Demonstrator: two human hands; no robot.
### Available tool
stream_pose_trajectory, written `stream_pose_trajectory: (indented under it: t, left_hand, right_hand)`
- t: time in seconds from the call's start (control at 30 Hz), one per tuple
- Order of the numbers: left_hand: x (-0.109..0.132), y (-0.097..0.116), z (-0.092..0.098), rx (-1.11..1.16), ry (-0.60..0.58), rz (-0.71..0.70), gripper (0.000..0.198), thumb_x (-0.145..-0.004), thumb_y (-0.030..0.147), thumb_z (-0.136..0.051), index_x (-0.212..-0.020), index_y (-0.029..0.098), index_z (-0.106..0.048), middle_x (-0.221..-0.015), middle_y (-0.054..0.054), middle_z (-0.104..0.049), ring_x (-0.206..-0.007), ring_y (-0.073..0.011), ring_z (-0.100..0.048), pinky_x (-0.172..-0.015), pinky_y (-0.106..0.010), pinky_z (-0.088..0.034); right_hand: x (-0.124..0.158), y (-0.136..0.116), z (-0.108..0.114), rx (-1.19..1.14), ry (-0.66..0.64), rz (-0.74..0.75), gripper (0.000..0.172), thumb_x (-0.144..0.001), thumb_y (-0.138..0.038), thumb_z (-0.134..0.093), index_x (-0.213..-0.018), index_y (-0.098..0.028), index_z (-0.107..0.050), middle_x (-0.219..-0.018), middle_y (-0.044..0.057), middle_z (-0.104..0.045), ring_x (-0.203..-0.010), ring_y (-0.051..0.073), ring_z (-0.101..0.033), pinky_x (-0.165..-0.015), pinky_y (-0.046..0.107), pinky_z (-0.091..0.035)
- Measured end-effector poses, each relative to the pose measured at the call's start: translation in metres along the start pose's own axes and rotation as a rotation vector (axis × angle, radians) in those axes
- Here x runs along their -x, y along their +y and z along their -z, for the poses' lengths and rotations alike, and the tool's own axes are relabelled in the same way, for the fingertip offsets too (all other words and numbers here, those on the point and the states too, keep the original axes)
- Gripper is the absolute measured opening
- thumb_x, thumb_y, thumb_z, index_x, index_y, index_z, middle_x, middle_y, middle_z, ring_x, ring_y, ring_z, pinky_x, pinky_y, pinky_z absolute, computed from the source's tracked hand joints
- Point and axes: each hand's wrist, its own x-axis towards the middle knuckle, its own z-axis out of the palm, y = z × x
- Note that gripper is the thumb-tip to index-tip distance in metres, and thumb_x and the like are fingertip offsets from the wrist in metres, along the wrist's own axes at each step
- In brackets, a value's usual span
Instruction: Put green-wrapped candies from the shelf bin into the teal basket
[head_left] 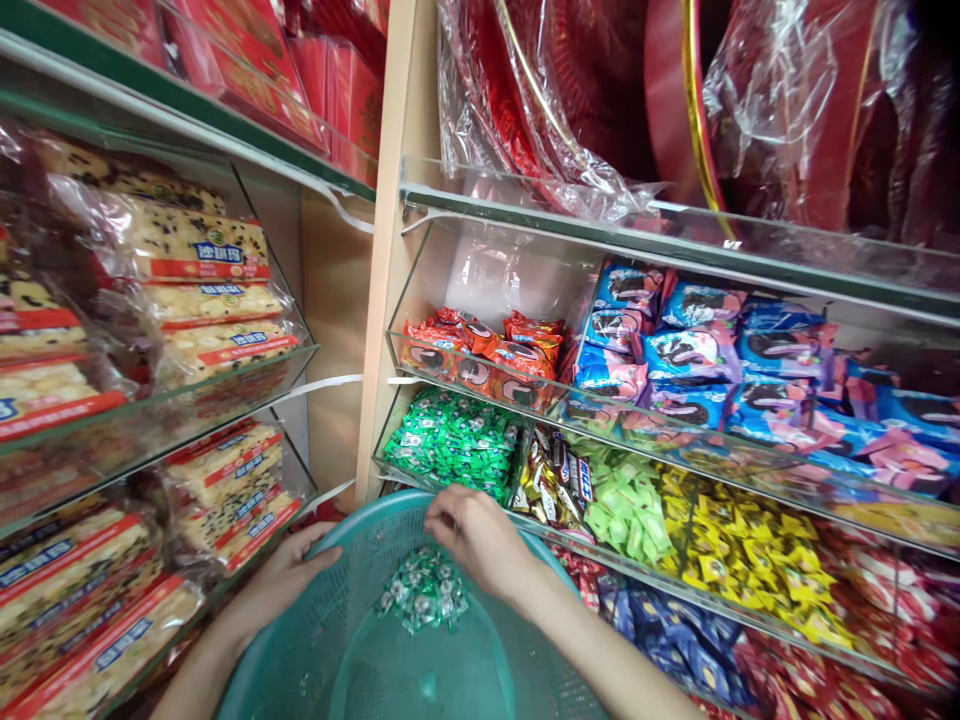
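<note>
A teal plastic basket (352, 535) with perforated walls is below me, tilted so that I look into it. My left hand (289, 575) grips its left rim, thumb over the edge. Inside lies a small heap of green-wrapped candies (424, 590). Over the far right part of the basket is my right hand (476, 535), its fingers curled and closed above the heap. What those fingers hold, if anything, is hidden. Just beyond the far rim, a shelf compartment holds many more green-wrapped candies (450, 440).
Glass-fronted shelves surround the basket. Right of the green candies are brown-wrapped chocolates (551, 475), light green packets (626, 500) and yellow-wrapped candies (739, 550). Above sit red packets (487, 345) and blue packets (690, 350). Packaged nut bars (202, 240) fill the left shelves; a wooden post (382, 250) divides them.
</note>
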Motion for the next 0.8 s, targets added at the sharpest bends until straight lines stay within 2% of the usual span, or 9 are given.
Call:
stream_pose_trajectory:
  t: [0.07, 0.13, 0.3, 0.4, 0.6, 0.7, 0.8]
  left_hand:
    - [0.000, -0.001, 0.000, 0.007, -0.001, -0.002, 0.043, -0.075, 0.042, -0.071, -0.108, 0.018, -0.059, -0.103, -0.007, -0.068, -0.084, -0.0251, -0.065, -0.075, -0.032, -0.052]
    - [0.000, -0.001, 0.000, 0.006, 0.004, -0.004, 0.043, -0.074, 0.043, -0.072, -0.107, 0.018, -0.059, -0.101, -0.006, -0.069, -0.082, -0.0246, -0.066, -0.074, -0.031, -0.052]
    - [0.000, -0.001, 0.000, -0.001, 0.021, -0.001, 0.044, -0.073, 0.044, -0.072, -0.105, 0.018, -0.059, -0.100, -0.006, -0.069, -0.082, -0.0246, -0.065, -0.074, -0.032, -0.052]
    - [-0.002, -0.002, 0.001, -0.031, 0.030, -0.028, 0.045, -0.071, 0.046, -0.073, -0.103, 0.017, -0.060, -0.099, -0.006, -0.069, -0.083, -0.0252, -0.065, -0.074, -0.031, -0.052]
    - [-0.005, -0.004, 0.003, -0.019, 0.042, -0.037, 0.045, -0.069, 0.048, -0.074, -0.101, 0.018, -0.062, -0.097, -0.005, -0.069, -0.085, -0.0259, -0.064, -0.074, -0.031, -0.052]
    - [-0.007, -0.008, 0.005, -0.041, 0.065, -0.031, 0.048, -0.066, 0.050, -0.076, -0.100, 0.018, -0.064, -0.094, -0.005, -0.070, -0.086, -0.0271, -0.064, -0.073, -0.030, -0.053]
    - [-0.011, -0.016, 0.010, -0.031, 0.076, -0.007, 0.051, -0.066, 0.050, -0.076, -0.103, 0.018, -0.063, -0.100, -0.007, -0.069, -0.087, -0.0283, -0.064, -0.074, -0.033, -0.053]
  right_hand:
    - [-0.013, 0.004, 0.011, 0.128, 0.112, 0.017, 0.014, -0.087, -0.019, -0.048, -0.086, -0.020, -0.061, -0.087, 0.003, -0.061, -0.085, 0.015, -0.054, -0.074, 0.025, -0.036]
    - [-0.022, 0.010, 0.014, 0.265, 0.168, 0.012, 0.014, -0.088, -0.019, -0.047, -0.083, -0.019, -0.060, -0.086, 0.005, -0.058, -0.085, 0.017, -0.050, -0.076, 0.027, -0.035]
    - [-0.034, 0.021, 0.007, 0.421, 0.193, 0.002, 0.013, -0.088, -0.022, -0.049, -0.080, -0.020, -0.059, -0.086, 0.005, -0.056, -0.083, 0.019, -0.047, -0.071, 0.030, -0.032]
    - [-0.035, 0.023, 0.003, 0.441, 0.175, -0.003, 0.011, -0.087, -0.022, -0.050, -0.080, -0.020, -0.059, -0.088, 0.005, -0.056, -0.085, 0.020, -0.047, -0.072, 0.031, -0.031]
    - [-0.035, 0.025, 0.000, 0.449, 0.187, -0.018, 0.019, -0.091, -0.021, -0.043, -0.079, -0.020, -0.058, -0.087, 0.005, -0.057, -0.085, 0.020, -0.047, -0.073, 0.031, -0.032]
    - [-0.034, 0.028, 0.001, 0.387, 0.214, -0.014, 0.016, -0.090, -0.021, -0.046, -0.079, -0.019, -0.058, -0.086, 0.005, -0.057, -0.084, 0.018, -0.048, -0.076, 0.029, -0.034]
    - [-0.032, 0.030, 0.004, 0.283, 0.232, -0.018, 0.014, -0.088, -0.019, -0.048, -0.080, -0.018, -0.059, -0.085, 0.005, -0.057, -0.085, 0.018, -0.049, -0.079, 0.028, -0.035]
